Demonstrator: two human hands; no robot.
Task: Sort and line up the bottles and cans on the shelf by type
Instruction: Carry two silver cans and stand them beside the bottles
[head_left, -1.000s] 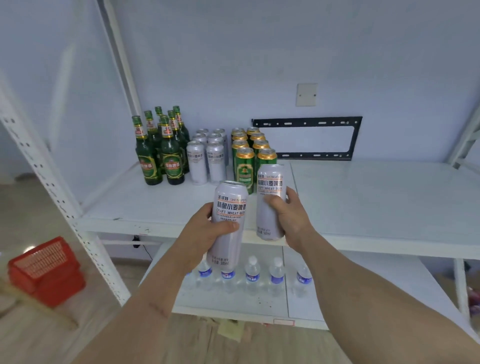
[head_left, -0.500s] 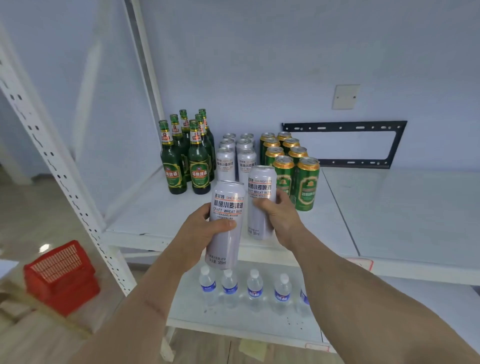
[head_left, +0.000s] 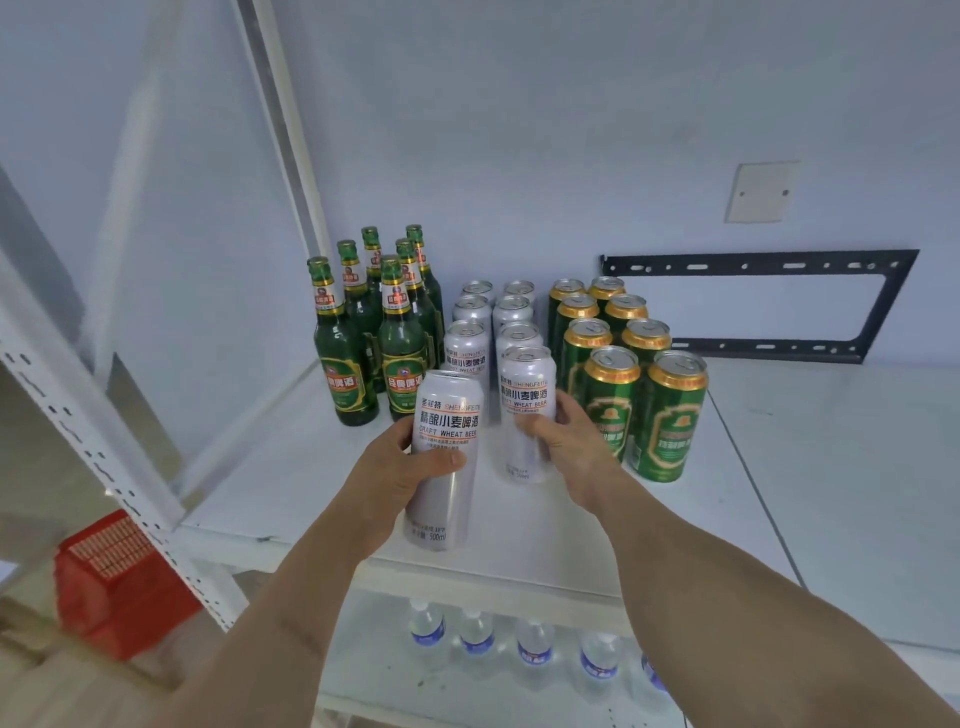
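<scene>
White shelf (head_left: 270, 467): your left hand (head_left: 400, 470) grips one silver can (head_left: 447, 457), right hand (head_left: 571, 447) grips another (head_left: 525, 410), now moved in beside the green cans (head_left: 644, 410).

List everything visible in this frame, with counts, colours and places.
Beer bottles: six, green, shelf back left.
Shelved wheat beer cans: at least six, silver, two columns right of the bottles.
Green beer cans: eight, green with gold rims, two columns further right.
Held wheat beer cans: two, silver; one raised at the shelf front, one at the front of the right silver column.
Water bottles: five visible, clear with blue labels, lower shelf.
Basket: one, red, floor left.
Wall bracket: one, black.
Left hand: grips the raised can.
Right hand: grips the other.
</scene>
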